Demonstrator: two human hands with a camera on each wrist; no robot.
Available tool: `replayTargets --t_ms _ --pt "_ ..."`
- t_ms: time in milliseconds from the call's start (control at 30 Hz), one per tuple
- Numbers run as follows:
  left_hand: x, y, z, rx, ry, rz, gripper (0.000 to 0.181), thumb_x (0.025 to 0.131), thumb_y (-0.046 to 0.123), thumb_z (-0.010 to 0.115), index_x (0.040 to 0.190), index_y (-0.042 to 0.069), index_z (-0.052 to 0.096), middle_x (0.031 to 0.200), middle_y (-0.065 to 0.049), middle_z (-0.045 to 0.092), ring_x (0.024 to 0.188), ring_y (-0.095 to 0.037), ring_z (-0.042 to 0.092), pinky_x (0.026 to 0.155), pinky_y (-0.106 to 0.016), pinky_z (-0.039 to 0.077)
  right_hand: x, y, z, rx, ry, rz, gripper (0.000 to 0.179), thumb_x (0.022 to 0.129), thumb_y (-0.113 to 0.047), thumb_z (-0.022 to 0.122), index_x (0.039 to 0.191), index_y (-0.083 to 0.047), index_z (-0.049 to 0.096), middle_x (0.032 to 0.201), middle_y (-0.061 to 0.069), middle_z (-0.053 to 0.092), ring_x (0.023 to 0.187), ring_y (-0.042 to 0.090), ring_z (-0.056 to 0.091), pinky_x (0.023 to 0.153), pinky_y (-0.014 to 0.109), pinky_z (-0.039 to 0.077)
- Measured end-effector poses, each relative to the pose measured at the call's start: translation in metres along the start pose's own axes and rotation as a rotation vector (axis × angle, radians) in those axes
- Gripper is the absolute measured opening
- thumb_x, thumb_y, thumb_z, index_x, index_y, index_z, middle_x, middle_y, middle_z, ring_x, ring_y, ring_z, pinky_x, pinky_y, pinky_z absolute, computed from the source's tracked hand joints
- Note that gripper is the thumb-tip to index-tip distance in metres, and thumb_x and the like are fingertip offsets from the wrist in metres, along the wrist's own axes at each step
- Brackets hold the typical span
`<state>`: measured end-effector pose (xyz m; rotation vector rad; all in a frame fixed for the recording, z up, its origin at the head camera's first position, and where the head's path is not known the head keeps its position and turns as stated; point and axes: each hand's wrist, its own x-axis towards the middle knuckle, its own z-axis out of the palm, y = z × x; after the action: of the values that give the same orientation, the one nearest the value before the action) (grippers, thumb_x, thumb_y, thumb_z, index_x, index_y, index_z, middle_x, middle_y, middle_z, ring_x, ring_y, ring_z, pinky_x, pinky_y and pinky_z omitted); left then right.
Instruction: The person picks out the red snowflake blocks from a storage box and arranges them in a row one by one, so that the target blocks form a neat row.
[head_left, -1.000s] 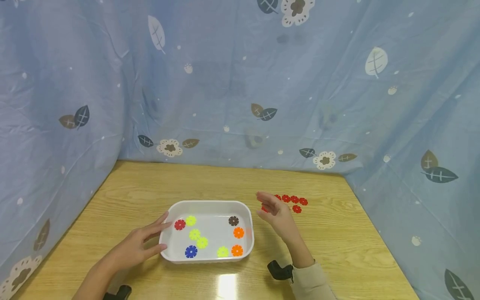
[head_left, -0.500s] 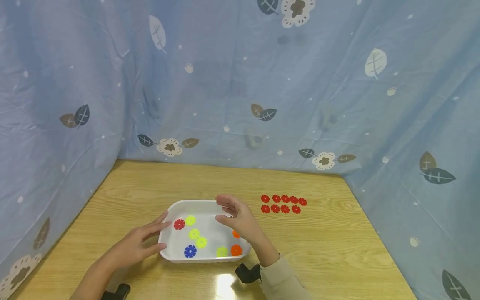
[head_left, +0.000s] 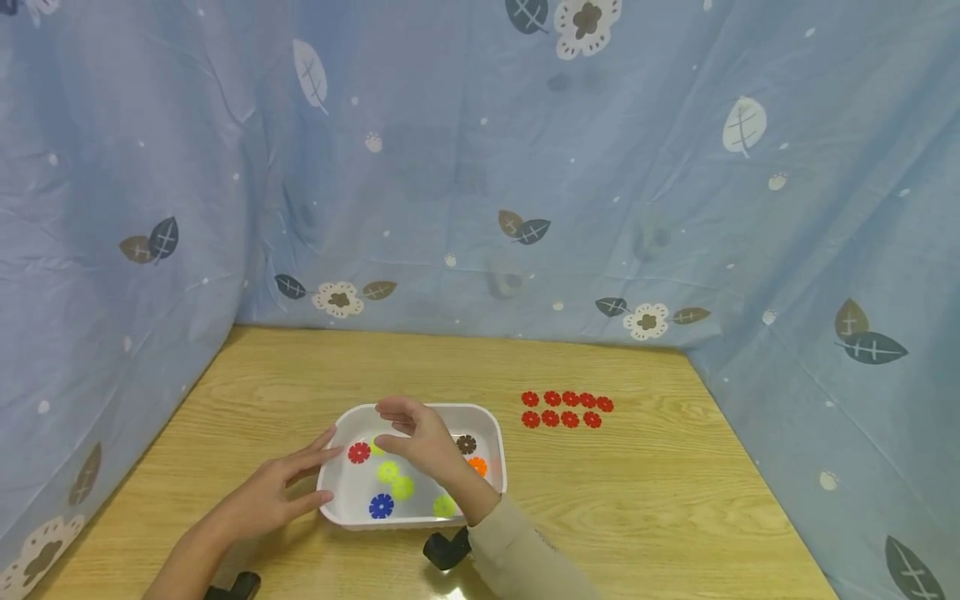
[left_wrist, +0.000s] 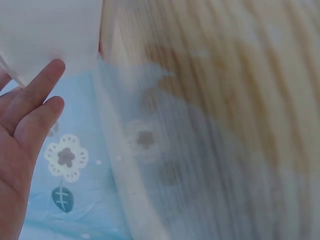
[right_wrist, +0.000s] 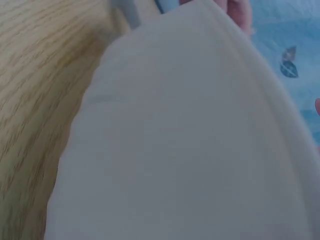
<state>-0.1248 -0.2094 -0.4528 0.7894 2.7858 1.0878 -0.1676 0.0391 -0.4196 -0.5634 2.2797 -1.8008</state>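
Observation:
A white plastic tray (head_left: pixel 487 417) holds several flower-shaped plastic discs: a red disc (head_left: pixel 359 452), a blue disc (head_left: pixel 381 506), yellow-green discs (head_left: pixel 402 487), a brown disc (head_left: pixel 467 444) and an orange disc (head_left: pixel 477 465). My left hand (head_left: pixel 266 496) rests at the tray's left end, fingertips on the rim and thumb by the front corner. In the left wrist view its extended fingers (left_wrist: pixel 42 85) touch the outer wall. Over the tray, near the red disc, hovers my right hand (head_left: pixel 423 437), thumb apart from loosely bent fingers, with nothing seen between them. It partly hides a yellow-green disc.
Right of the tray, several red discs (head_left: pixel 570 419) lie in two rows on the wooden table (head_left: pixel 637 483). A blue patterned curtain (head_left: pixel 465 167) encloses the back and sides. A pale sleeve (right_wrist: pixel 175 140) blocks most of the right wrist view.
My right hand has moved left from beside the red discs to above the tray's left half, uncovering both rows. The left hand has stayed at the tray's left end.

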Motion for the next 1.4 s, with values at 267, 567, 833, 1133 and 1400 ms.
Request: replayTargets --t_ms 267,567,833,1133,1400 --pt "-0.003 -0.001 0.0 -0.024 -0.004 0.008 0.053 0.087 0.032 0.068 0.135 0.012 0.054 0.151 -0.013 0.035 0.13 -0.019 0.043 0.093 -0.027 0.051 0.011 -0.001 0.026 -0.032 0.006 0.103 0.042 0.084 -0.011 0.07 0.124 -0.008 0.058 0.121 0.003 0.064 0.114 0.016 0.059 0.099 0.027 0.047" --pt "0.001 0.001 -0.001 -0.03 0.005 0.04 0.05 0.088 0.029 0.067 0.134 0.013 0.055 0.15 -0.016 0.036 0.13 -0.026 0.04 0.094 -0.029 0.052 0.023 0.002 0.041 -0.034 0.09 0.237 0.037 0.078 -0.004 0.072 0.115 -0.006 0.064 0.113 0.002 0.067 0.108 0.018 0.062 0.088 0.027 0.054" --pt "0.001 0.003 -0.002 -0.018 0.006 0.059 0.051 0.088 0.027 0.067 0.135 0.011 0.054 0.15 -0.017 0.035 0.128 -0.034 0.043 0.093 -0.03 0.052 0.028 0.018 0.05 -0.049 0.101 0.269 0.038 0.077 0.003 0.071 0.114 -0.004 0.065 0.111 0.005 0.068 0.103 0.018 0.064 0.083 0.024 0.055" --pt "0.003 0.004 -0.005 -0.051 -0.012 0.072 0.052 0.088 0.026 0.067 0.135 0.008 0.053 0.151 -0.017 0.033 0.129 -0.031 0.04 0.093 -0.028 0.052 0.032 0.032 0.055 -0.17 0.104 0.289 0.036 0.076 0.005 0.072 0.109 -0.006 0.067 0.105 0.003 0.069 0.097 0.014 0.064 0.081 0.021 0.054" --pt "0.002 0.002 -0.002 -0.043 -0.001 0.056 0.052 0.088 0.025 0.067 0.135 0.008 0.053 0.151 -0.017 0.033 0.129 -0.029 0.039 0.094 -0.027 0.05 0.031 0.037 0.058 -0.319 0.092 0.287 0.043 0.075 0.007 0.068 0.113 -0.011 0.066 0.11 -0.001 0.068 0.1 0.012 0.062 0.086 0.022 0.052"
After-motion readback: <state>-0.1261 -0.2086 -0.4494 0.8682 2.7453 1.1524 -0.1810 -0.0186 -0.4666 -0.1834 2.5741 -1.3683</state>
